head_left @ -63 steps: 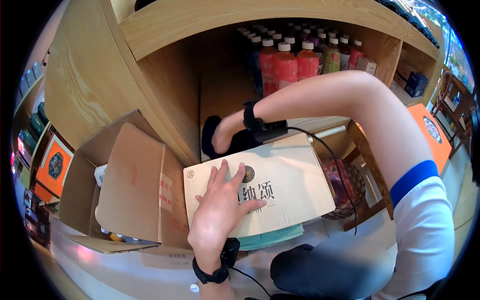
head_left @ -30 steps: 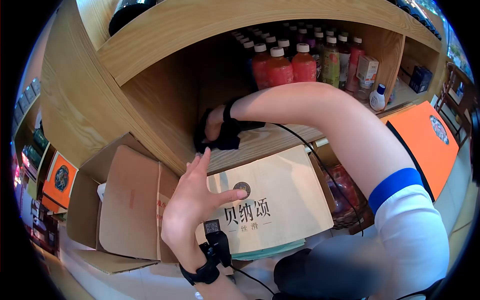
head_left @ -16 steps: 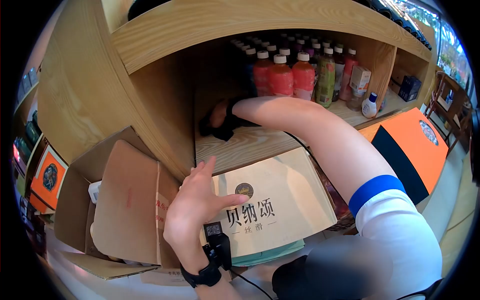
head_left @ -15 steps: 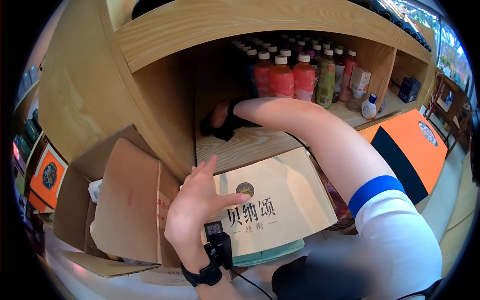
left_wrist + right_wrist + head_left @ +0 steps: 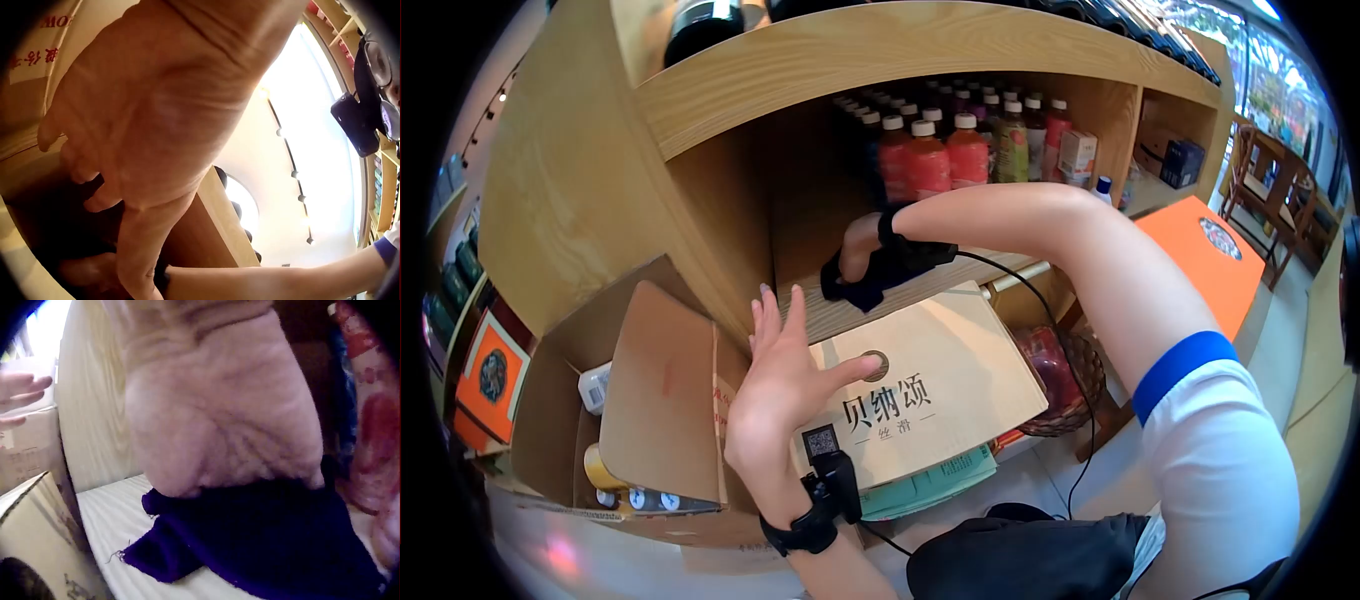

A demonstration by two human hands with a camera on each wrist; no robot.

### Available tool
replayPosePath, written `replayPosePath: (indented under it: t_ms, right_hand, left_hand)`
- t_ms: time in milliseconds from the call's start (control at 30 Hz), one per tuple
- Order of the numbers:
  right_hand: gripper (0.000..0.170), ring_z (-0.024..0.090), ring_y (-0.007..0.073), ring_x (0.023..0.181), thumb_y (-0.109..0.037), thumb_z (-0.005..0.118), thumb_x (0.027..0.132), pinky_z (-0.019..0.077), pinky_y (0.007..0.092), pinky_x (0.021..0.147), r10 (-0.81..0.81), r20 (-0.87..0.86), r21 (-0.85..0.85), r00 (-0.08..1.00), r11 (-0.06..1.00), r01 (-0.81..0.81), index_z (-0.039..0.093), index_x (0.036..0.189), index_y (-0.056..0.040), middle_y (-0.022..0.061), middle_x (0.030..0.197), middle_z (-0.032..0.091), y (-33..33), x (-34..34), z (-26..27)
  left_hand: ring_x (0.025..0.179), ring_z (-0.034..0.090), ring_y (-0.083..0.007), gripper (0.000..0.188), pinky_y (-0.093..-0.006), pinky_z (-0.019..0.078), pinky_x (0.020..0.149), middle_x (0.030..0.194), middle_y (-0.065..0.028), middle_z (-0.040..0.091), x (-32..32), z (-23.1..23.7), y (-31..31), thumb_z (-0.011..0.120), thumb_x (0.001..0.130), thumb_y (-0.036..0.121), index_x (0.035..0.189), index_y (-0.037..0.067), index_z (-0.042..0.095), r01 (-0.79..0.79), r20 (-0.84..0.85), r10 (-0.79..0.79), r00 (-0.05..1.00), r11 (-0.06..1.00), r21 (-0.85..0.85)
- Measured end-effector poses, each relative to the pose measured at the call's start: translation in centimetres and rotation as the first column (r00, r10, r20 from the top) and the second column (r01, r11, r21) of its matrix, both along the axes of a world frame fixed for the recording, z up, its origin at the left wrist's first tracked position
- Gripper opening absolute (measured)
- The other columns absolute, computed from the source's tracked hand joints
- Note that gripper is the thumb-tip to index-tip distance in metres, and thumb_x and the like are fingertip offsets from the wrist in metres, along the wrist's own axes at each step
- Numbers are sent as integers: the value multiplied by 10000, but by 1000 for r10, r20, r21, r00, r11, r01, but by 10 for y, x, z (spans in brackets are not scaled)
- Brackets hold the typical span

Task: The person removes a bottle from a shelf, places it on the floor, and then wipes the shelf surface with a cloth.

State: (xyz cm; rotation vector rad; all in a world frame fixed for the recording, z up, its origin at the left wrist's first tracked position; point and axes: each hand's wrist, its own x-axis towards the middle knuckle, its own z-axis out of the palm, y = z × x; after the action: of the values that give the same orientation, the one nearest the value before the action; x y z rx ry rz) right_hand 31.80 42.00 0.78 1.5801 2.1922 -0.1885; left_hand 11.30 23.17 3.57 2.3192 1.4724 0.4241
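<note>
My right hand [image 5: 860, 248] reaches into the lower cabinet compartment and grips a dark cloth [image 5: 868, 287] on the wooden shelf board. In the right wrist view the palm bears down on the navy-purple cloth [image 5: 262, 534], with frayed threads at one corner and the fingertips hidden in it. My left hand [image 5: 775, 395] has its fingers spread and thumb out, holding nothing. It is over the left end of a beige carton [image 5: 960, 350] with black Chinese lettering, beside the cabinet's front edge. The left wrist view shows the bare palm [image 5: 169, 119].
Rows of drink bottles [image 5: 925, 165] stand at the compartment's back right, with a small box [image 5: 1077, 152] beside them. An open cardboard box [image 5: 665, 390] holding bottles is at left. Right are a wicker basket [image 5: 1080, 400] and an orange board [image 5: 1200, 260]. A cable hangs from the right wrist.
The left hand has lifted off the beige carton's top and shifted left. The right hand took the cloth deeper along the shelf, then back to its front edge.
</note>
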Motion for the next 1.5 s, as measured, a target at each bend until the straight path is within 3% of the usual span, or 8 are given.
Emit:
replayPosePath:
  t_ms: [167, 233, 300, 367, 567, 967, 1067, 1500]
  right_hand:
    - [669, 640, 293, 1128, -561, 653, 835, 472, 377, 996, 20, 24, -73, 999, 997, -19, 701, 1241, -33, 179, 1212, 710, 10, -4, -6]
    - [665, 498, 323, 1343, -539, 380, 1016, 376, 394, 1103, 102, 178, -122, 979, 989, -81, 481, 1496, -90, 128, 1513, 523, 4, -7, 5]
    - [651, 510, 315, 1332, -538, 403, 1005, 377, 386, 1100, 94, 135, -102, 986, 992, -80, 529, 1457, -86, 132, 1485, 551, 21, -6, -5]
    - [550, 652, 323, 1146, -484, 655, 848, 493, 388, 992, 0, -25, 150, 1000, 989, 4, 753, 1169, -48, 169, 1187, 726, 47, -7, -22]
    - [564, 619, 322, 1181, -490, 622, 867, 469, 393, 1015, 14, -235, 191, 972, 981, 32, 714, 1208, -50, 166, 1232, 687, 96, -1, -26]
    - [593, 552, 321, 1251, -501, 556, 903, 420, 401, 1061, 9, -282, 191, 959, 981, 47, 636, 1286, -56, 160, 1320, 609, 119, 24, -22]
    - [600, 535, 321, 1269, -504, 540, 912, 408, 403, 1072, 17, -295, 197, 955, 979, 44, 616, 1306, -58, 158, 1342, 590, 125, 30, -24]
    - [634, 462, 319, 1345, -517, 469, 952, 356, 413, 1122, 129, -254, 225, 959, 972, -71, 532, 1391, -64, 151, 1437, 506, 158, 13, -44]
  left_hand:
    - [1567, 122, -372, 1154, -431, 245, 1239, 1645, -322, 173, -11, -9, 6, 856, 755, 526, 1581, -25, 269, 62, -4, -63, 998, 997, -49]
    - [1555, 179, -377, 1098, -430, 268, 1230, 1631, -311, 234, -14, -9, 3, 854, 761, 514, 1572, -1, 323, 37, -25, -41, 999, 992, -120]
    - [1547, 213, -377, 1050, -435, 282, 1223, 1618, -304, 280, -19, -12, 1, 858, 763, 495, 1560, 18, 367, 34, -81, -42, 996, 995, -94]
    - [1557, 179, -377, 1081, -487, 253, 1229, 1623, -289, 281, -25, -11, 3, 832, 764, 546, 1552, -23, 359, 57, -24, -59, 998, 996, -76]
    - [1538, 244, -382, 977, -578, 272, 1201, 1605, -251, 349, -2, -1, -11, 795, 788, 567, 1540, 61, 431, 42, -17, -42, 999, 998, 38]
    - [1479, 352, -420, 844, -526, 359, 1161, 1563, -243, 420, 0, 25, -21, 771, 848, 503, 1508, 65, 480, 63, 80, -72, 994, 993, 102]
    - [1464, 413, -348, 791, -394, 407, 1129, 1527, -306, 448, -8, 28, -21, 853, 811, 247, 1467, -21, 501, 22, 224, -33, 974, 998, 55]
    - [1293, 579, -408, 694, -402, 434, 1090, 1345, -304, 606, -6, 5, 6, 821, 830, 261, 1378, -72, 555, -91, 188, 54, 981, 977, 194]
